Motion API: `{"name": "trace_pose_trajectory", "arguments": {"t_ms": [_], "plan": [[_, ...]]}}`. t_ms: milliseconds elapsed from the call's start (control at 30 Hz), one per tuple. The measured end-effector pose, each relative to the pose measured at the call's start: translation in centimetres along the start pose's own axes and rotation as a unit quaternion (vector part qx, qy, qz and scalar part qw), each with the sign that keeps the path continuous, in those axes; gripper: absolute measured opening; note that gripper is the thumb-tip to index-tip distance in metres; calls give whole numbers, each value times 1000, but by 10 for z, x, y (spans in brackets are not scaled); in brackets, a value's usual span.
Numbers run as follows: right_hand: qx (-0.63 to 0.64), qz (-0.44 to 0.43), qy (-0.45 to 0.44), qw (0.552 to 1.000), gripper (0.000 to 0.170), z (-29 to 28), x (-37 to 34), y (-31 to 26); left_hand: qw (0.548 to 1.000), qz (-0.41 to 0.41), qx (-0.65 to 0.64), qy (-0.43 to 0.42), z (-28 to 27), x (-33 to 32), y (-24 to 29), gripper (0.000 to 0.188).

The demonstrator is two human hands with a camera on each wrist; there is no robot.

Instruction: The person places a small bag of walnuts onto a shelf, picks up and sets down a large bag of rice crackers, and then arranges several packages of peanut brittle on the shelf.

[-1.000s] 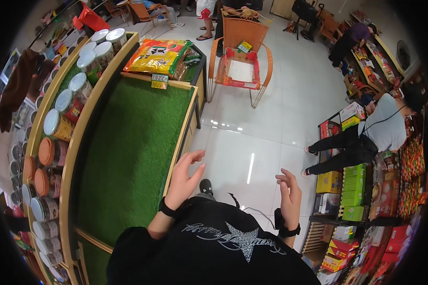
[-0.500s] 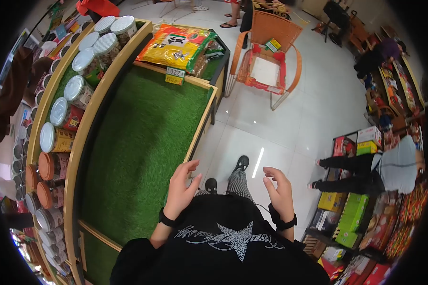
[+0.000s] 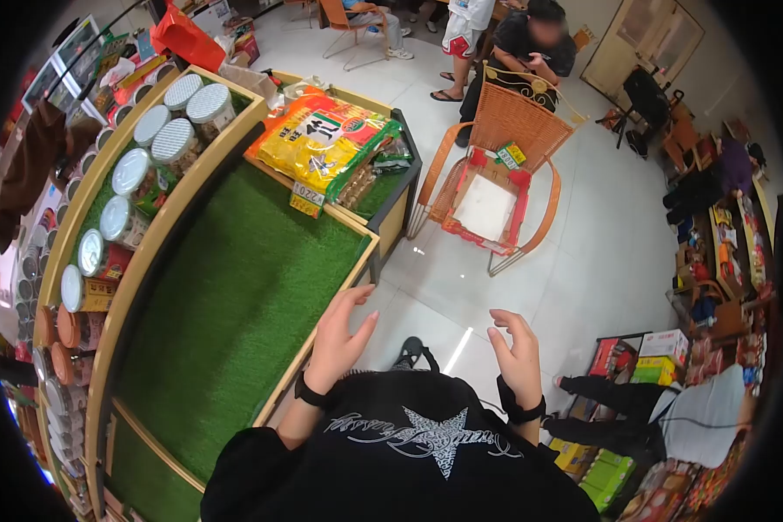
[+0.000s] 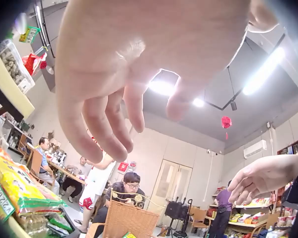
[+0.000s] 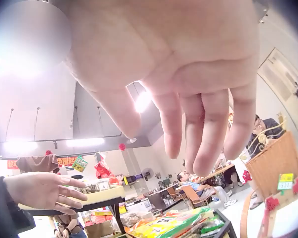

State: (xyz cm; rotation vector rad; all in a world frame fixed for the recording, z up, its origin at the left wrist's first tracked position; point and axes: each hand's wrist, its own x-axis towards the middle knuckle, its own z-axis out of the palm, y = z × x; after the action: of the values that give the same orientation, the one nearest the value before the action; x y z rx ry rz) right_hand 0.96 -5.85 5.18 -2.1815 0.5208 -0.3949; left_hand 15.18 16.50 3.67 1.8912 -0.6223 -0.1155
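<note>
Both hands hover in front of the black shirt with relaxed fingers and hold nothing. In the head view my left hand [image 3: 337,341] is beside the edge of the shelf lined with green turf [image 3: 235,270]. My right hand [image 3: 518,352] hangs over the white floor, apart from the left. Beyond them, a large yellow snack bag [image 3: 326,143] lies at the shelf's far end, with a price tag [image 3: 307,198] in front of it. A wicker chair [image 3: 518,122] stands ahead, carrying a red-edged box [image 3: 485,209] with a white bottom and another price tag [image 3: 511,155].
Lidded jars [image 3: 132,172] line the raised tier at left. A person in a grey top [image 3: 700,418] bends by stacked boxes [image 3: 605,478] at right. Another person in black [image 3: 531,52] sits behind the chair. White floor tiles [image 3: 574,252] run between the shelf and the right-hand goods.
The head view has tilted up and turned, so the chair and people behind it show more fully. The shelf's far end appears closer. Both hands stay raised, and the right is nearer the left than at first.
</note>
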Motion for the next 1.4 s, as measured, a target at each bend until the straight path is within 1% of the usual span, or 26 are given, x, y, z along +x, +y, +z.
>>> {"name": "trace_pose_trajectory", "arguments": {"t_ms": [67, 167, 233, 267, 400, 633, 733, 833, 933, 967, 1033, 1100, 1167, 1233, 1300, 1367, 1400], "plan": [[-11, -12, -4, 1000, 26, -10, 17, 9, 1000, 6, 9, -10, 15, 13, 6, 35], [-1, -7, -33, 999, 26, -13, 35, 24, 1000, -13, 22, -6, 33, 24, 6, 34], [-24, -15, -61, 998, 25, -12, 44, 31, 999, -33, 27, -6, 39, 27, 4, 34], [-6, -6, -85, 996, 25, -11, 49, 32, 999, -41, 30, -8, 42, 31, 3, 34], [25, -3, -115, 993, 25, -3, 73, 34, 997, -69, 35, 4, 42, 52, -6, 35], [11, -29, -115, 993, 26, 16, 142, 32, 996, -51, 39, 64, 23, 113, -27, 35], [1, -50, -133, 990, 25, 25, 177, 18, 993, -63, 44, 91, 13, 135, -38, 35], [16, -63, -165, 984, 25, 38, 211, 3, 988, -75, 48, 124, -1, 156, -50, 36], [2, -95, -174, 980, 26, 58, 242, -4, 986, -86, 45, 138, -16, 174, -56, 35], [19, -97, -179, 979, 26, 65, 252, -4, 984, -93, 44, 147, -20, 177, -62, 35], [31, -108, -195, 974, 25, 74, 270, -6, 983, -72, 56, 159, -26, 186, -74, 35], [14, -99, -193, 976, 25, 84, 289, -9, 978, -89, 64, 175, -34, 194, -80, 35], [16, -93, -213, 972, 25, 91, 307, -8, 974, -121, 74, 179, -37, 195, -84, 35], [31, -77, -215, 973, 25, 98, 328, -2, 969, -122, 86, 197, -40, 200, -89, 36], [34, -90, -238, 966, 24, 110, 352, 4, 961, -150, 78, 218, -41, 203, -95, 36], [89, -50, -284, 953, 23, 124, 381, 13, 946, -196, 65, 249, -42, 204, -103, 37], [65, -68, -302, 949, 26, 134, 401, 32, 935, -216, 66, 274, -42, 204, -111, 36]]}}
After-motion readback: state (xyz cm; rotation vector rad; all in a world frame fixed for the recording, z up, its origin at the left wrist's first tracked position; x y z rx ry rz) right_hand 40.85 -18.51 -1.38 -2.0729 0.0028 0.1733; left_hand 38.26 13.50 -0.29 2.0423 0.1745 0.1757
